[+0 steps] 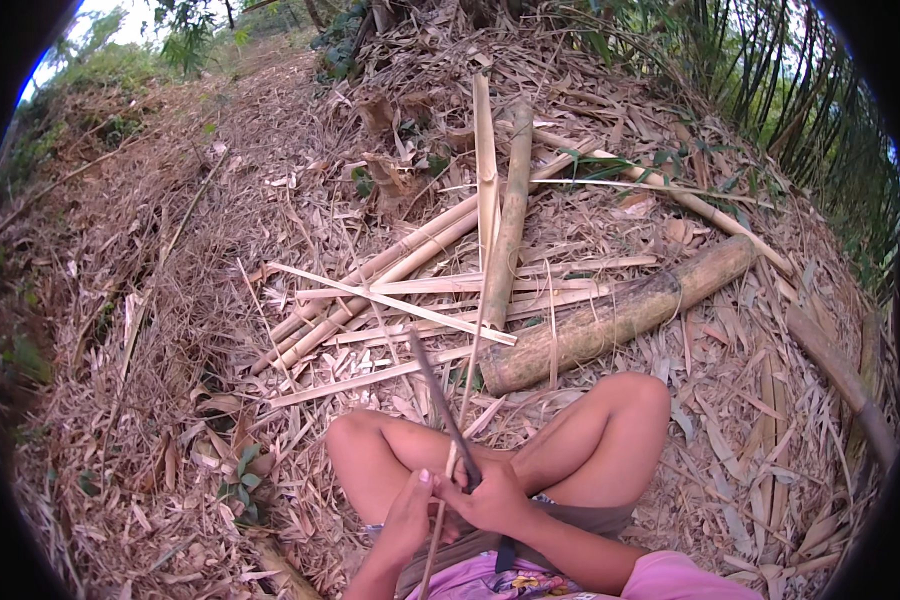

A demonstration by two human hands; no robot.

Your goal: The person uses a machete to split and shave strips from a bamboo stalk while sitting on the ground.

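I sit cross-legged, both hands close together above my lap. My right hand (497,498) is closed around the handle end of a long, dark-bladed knife (438,392), its blade pointing up and away to the left. A thin bamboo strip (467,385) runs past the blade, between my hands and down toward my body. My left hand (407,517) pinches this strip just left of the right hand. Fingers of the right hand also lie against the strip near the knife. The knife's handle is mostly hidden by the right hand.
Beyond my legs, split bamboo strips (395,303) lie crossed over one another. A thick bamboo log (620,320) lies to their right, with a slimmer pole (512,210) behind. Cut stumps (395,185) stand farther off. Dry leaves cover the ground; bamboo stems (800,100) grow at far right.
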